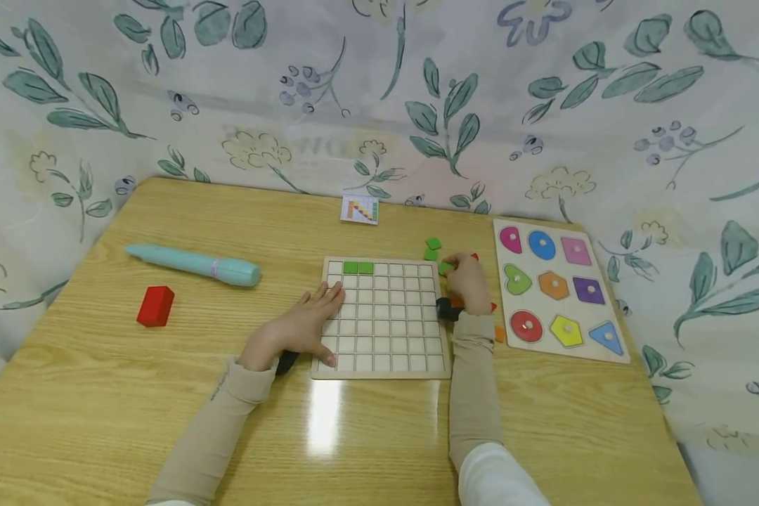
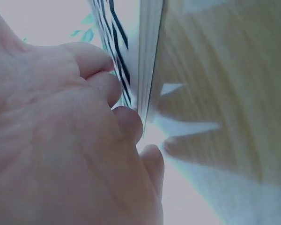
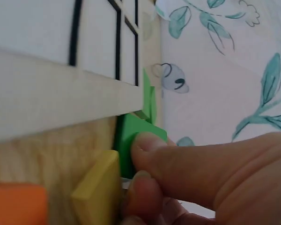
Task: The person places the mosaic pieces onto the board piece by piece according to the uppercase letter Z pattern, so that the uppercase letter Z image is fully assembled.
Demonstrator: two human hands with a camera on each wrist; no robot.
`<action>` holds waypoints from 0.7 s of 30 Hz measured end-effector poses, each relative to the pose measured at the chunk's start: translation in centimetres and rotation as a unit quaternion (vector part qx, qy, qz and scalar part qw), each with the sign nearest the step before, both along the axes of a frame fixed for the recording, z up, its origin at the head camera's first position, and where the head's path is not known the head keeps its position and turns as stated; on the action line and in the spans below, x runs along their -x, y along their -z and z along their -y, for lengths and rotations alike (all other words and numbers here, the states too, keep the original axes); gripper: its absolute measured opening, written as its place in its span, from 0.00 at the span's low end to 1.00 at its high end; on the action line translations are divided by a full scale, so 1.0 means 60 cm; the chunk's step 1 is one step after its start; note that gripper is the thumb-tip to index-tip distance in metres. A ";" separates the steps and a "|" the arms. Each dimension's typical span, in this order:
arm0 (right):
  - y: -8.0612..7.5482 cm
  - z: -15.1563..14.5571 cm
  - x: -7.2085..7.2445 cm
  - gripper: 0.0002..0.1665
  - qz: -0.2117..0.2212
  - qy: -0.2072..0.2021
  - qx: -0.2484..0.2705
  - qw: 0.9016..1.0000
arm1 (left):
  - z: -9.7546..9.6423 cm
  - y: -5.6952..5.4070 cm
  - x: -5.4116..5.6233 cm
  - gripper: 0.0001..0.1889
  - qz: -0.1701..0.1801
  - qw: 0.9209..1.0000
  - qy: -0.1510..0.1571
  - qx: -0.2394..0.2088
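A wooden grid board lies flat on the table, two green square tiles side by side in its top row. Across its left edge rests my left hand, fingers spread; the left wrist view shows the fingertips at the board's side. Just past the right edge, my right hand pinches a green tile between thumb and fingers. Two more green tiles lie above that hand. Beside it in the right wrist view are a yellow tile and an orange tile; red pieces peek out around the hand.
Behind the board lies a small pattern card. A shape puzzle board with knobbed pieces is at right. At left are a light-blue pen-shaped object and a red block. Patterned cloth hangs behind the table.
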State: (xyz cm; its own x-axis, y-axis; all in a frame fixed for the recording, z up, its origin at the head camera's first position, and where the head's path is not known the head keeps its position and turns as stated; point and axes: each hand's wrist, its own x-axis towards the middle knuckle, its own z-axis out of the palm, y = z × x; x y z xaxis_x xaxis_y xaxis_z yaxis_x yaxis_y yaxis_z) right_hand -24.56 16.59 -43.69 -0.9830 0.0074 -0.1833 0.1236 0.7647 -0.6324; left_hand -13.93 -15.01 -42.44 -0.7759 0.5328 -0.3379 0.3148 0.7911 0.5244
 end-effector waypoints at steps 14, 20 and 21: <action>-0.015 0.081 -0.009 0.14 -0.110 -0.032 0.113 0.987 | 0.001 -0.003 -0.002 0.69 -0.004 1.000 -0.010 0.012; -0.010 0.151 -0.023 0.10 -0.095 -0.095 0.081 0.988 | 0.000 -0.005 -0.002 0.69 -0.006 1.000 -0.008 0.010; -0.010 0.160 -0.025 0.10 -0.084 -0.099 0.073 0.989 | 0.000 -0.005 -0.002 0.69 -0.006 1.000 -0.008 0.011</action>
